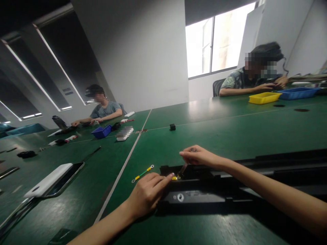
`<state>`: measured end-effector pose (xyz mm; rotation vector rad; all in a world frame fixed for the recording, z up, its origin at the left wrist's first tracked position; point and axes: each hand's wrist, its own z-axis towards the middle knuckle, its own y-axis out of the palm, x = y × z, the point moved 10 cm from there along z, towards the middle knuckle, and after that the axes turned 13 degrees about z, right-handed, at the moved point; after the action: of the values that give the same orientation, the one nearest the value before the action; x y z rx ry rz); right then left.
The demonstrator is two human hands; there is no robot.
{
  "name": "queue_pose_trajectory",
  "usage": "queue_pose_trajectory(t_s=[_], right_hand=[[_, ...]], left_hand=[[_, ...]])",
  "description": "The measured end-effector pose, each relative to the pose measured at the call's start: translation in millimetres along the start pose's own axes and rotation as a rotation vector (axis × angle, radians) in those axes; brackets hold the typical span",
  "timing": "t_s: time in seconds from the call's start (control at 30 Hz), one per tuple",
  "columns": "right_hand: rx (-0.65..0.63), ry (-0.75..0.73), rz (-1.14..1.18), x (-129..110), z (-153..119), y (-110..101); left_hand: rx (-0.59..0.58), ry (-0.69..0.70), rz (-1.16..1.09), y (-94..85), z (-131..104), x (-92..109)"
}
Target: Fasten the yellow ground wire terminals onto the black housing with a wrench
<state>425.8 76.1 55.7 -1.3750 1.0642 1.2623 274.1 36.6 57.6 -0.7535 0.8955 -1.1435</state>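
My left hand is closed at the left end of a long black housing. Its fingertips press on the yellow-sleeved end of a ground wire, whose ring terminal sits on the housing; the rest of that wire is hidden by the hand. Above it, my right hand grips a slim tool that slants down to the terminal; a shiny metal part shows at its top, but its exact kind is unclear. A second, green-and-yellow ground wire with ring terminals lies loose beside my left hand.
A phone and a white power bank with cables lie left on the green table. A small black block stands farther back. Two people sit opposite, near blue and yellow bins.
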Motion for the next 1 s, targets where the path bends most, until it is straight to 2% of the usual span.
queue_pose_trajectory(t_s=[0.27, 0.83, 1.0], right_hand=[[-0.002, -0.043, -0.129, -11, -9, 6], [-0.093, -0.121, -0.194, -14, -14, 19], [-0.047, -0.106, -0.165, -16, -13, 14]], left_hand=[[0.007, -0.002, 0.018, -1.3, 1, 0], [-0.017, -0.006, -0.004, 1.4, 0, 0], [-0.029, -0.005, 0.013, -0.1, 2, 1]])
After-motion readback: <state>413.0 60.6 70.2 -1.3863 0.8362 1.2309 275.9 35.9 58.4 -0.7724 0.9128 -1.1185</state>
